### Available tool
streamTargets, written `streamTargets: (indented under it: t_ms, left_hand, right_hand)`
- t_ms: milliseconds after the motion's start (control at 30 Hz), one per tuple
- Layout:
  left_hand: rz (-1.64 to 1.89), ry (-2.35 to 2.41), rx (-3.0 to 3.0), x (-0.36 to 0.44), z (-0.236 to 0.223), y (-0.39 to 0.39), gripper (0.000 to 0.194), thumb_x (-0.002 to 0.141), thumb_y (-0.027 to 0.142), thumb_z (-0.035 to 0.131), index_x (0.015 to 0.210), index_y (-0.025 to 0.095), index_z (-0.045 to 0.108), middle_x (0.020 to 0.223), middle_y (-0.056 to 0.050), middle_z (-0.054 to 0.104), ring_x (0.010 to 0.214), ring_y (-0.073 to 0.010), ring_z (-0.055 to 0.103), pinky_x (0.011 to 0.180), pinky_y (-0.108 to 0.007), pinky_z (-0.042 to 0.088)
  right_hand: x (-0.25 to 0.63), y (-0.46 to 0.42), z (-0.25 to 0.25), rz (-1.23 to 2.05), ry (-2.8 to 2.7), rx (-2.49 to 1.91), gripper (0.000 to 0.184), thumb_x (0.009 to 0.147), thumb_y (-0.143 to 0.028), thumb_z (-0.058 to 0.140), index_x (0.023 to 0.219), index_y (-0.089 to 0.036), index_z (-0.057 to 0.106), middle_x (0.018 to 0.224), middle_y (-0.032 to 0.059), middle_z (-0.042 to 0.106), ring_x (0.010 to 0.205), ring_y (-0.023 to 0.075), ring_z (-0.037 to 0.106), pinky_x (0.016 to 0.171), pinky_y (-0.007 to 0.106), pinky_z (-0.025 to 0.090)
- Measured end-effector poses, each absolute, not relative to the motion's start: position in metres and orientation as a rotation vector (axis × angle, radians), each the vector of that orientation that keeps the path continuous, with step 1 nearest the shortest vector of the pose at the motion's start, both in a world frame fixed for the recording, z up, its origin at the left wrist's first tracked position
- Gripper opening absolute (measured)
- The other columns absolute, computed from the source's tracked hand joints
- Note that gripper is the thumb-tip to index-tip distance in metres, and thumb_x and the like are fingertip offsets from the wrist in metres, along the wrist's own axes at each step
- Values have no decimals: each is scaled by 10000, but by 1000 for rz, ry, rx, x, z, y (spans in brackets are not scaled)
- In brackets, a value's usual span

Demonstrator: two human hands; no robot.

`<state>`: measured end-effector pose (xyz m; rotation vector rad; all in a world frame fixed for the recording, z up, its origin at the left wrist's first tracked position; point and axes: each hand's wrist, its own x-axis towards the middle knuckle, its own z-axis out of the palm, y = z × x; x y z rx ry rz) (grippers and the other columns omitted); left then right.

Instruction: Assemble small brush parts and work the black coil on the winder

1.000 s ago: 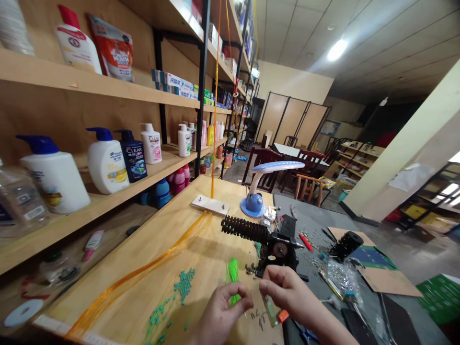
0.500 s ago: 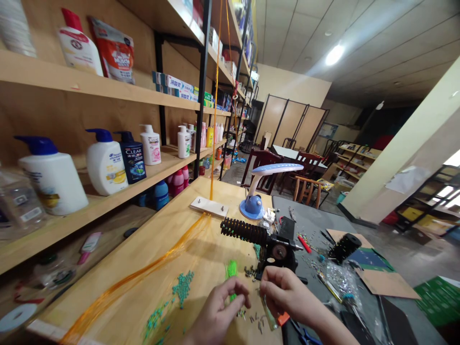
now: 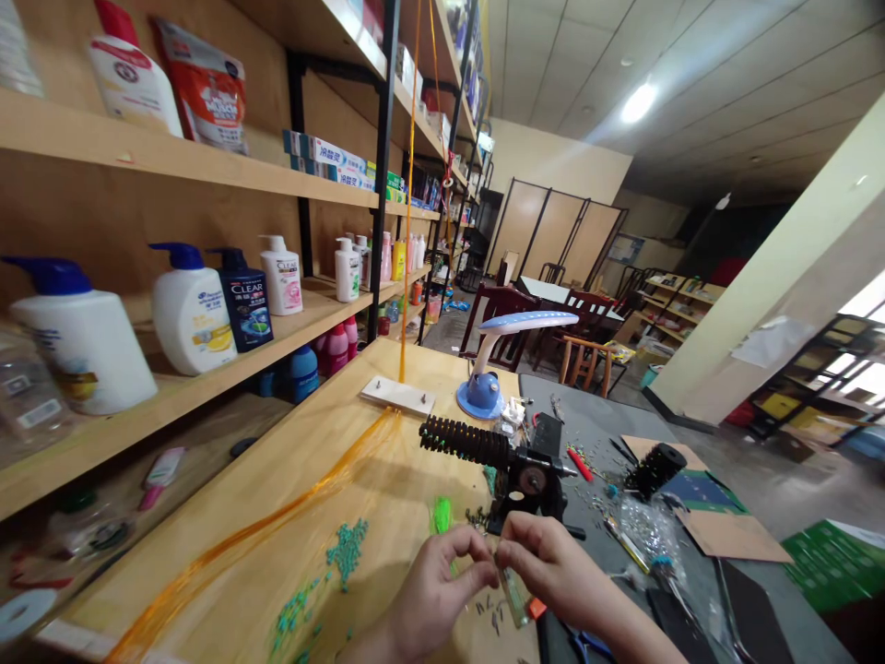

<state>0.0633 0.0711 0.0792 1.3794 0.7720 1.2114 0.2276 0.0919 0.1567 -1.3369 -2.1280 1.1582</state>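
My left hand [image 3: 439, 581] and my right hand [image 3: 549, 558] meet fingertip to fingertip above the table's near edge, just in front of a black winding device [image 3: 522, 466]. Both have thumb and fingers pinched together; whatever lies between them is too small to make out. Bright green strands [image 3: 441, 515] lie behind my left hand, partly covered by it. Small dark metal pieces [image 3: 495, 616] are scattered below the fingertips. An orange-ended clear packet or tool [image 3: 515, 595] lies under my right hand. Teal bits [image 3: 348, 549] form a pile left of my hands.
Orange threads [image 3: 304, 495] run across the wooden table [image 3: 277, 461] through a white plate [image 3: 397, 396] and up. A blue lamp [image 3: 480, 397] stands behind the device. On the dark mat at right lie a plastic bag [image 3: 648, 530], a red stick [image 3: 579, 464] and loose small parts. Bottle-filled shelves line the left.
My left hand has moved right and its fingers have closed in to meet my right hand's fingertips. The view has shifted slightly, with the surroundings a little further left.
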Motion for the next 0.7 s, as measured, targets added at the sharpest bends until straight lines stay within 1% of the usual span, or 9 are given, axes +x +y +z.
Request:
streamTargets:
  t_ms: [67, 133, 267, 433, 500, 567, 633, 700]
  left_hand:
    - [1202, 796, 1365, 61, 77, 70, 295, 825, 414, 674, 669, 168, 628, 736, -37, 641, 775, -200, 582, 752, -302, 427]
    - [1192, 831, 1361, 60, 73, 69, 294, 821, 421, 676, 674, 171, 626, 737, -35, 639, 768, -200, 577, 750, -306, 427]
    - [1176, 861, 1385, 58, 61, 68, 292, 843, 422, 644, 695, 171, 631, 729, -35, 639, 751, -199, 577, 731, -303, 427]
    - [1130, 904, 1430, 55, 52, 67, 214, 852, 350, 624, 745, 170, 663, 769, -45, 667, 791, -212, 594, 751, -308, 429]
    - [1112, 849, 1415, 54, 55, 68, 138, 848, 272, 592, 805, 172, 677, 833, -50, 678, 845, -222, 602, 773, -311, 431]
    - [1135, 767, 1379, 53, 61, 68, 115, 831, 204, 567, 874, 180, 671, 888, -47, 676, 903, -226, 599, 804, -313, 431]
    - [1179, 723, 1345, 55, 68, 70, 109, 829, 202, 574, 904, 183, 650, 871, -39, 664, 889, -218, 595, 802, -310, 437]
    - [1209, 751, 1355, 58, 76, 71, 88, 854, 256, 592, 849, 177, 631, 788, -27, 641, 806, -197, 586, 763, -298, 439]
  right_hand:
    - [228, 93, 158, 1170, -2105, -1329, 254, 835, -367, 511, 653, -204, 440, 601, -57, 374, 570, 110, 328, 505, 236, 255]
    - [228, 94, 160, 1211, -2066, -1318, 228, 813, -355, 510, 654, -210, 434, 596, -65, 357, 558, 107, 307, 501, 237, 247]
    - [228, 96, 163, 1240, -2007, -1300, 257, 806, -392, 534, 649, -206, 453, 584, -67, 365, 534, 99, 293, 480, 229, 237]
    - [229, 96, 155, 1361, -1879, -1320, 260, 793, -403, 578, 660, -217, 455, 489, -107, 333, 407, 65, 285, 393, 198, 211]
    - [227, 95, 151, 1419, -1847, -1337, 287, 783, -439, 584, 656, -225, 442, 430, -119, 352, 354, 64, 321, 363, 185, 223]
    - [225, 94, 150, 1456, -1862, -1349, 335, 788, -499, 583, 654, -226, 443, 388, -113, 396, 331, 70, 368, 347, 175, 234]
    - [223, 93, 150, 1473, -1887, -1353, 398, 797, -571, 579, 657, -218, 459, 395, -98, 438, 336, 72, 399, 345, 168, 243]
    - [222, 92, 151, 1485, -1906, -1353, 448, 794, -631, 568, 665, -212, 473, 408, -92, 450, 338, 72, 408, 343, 166, 245]
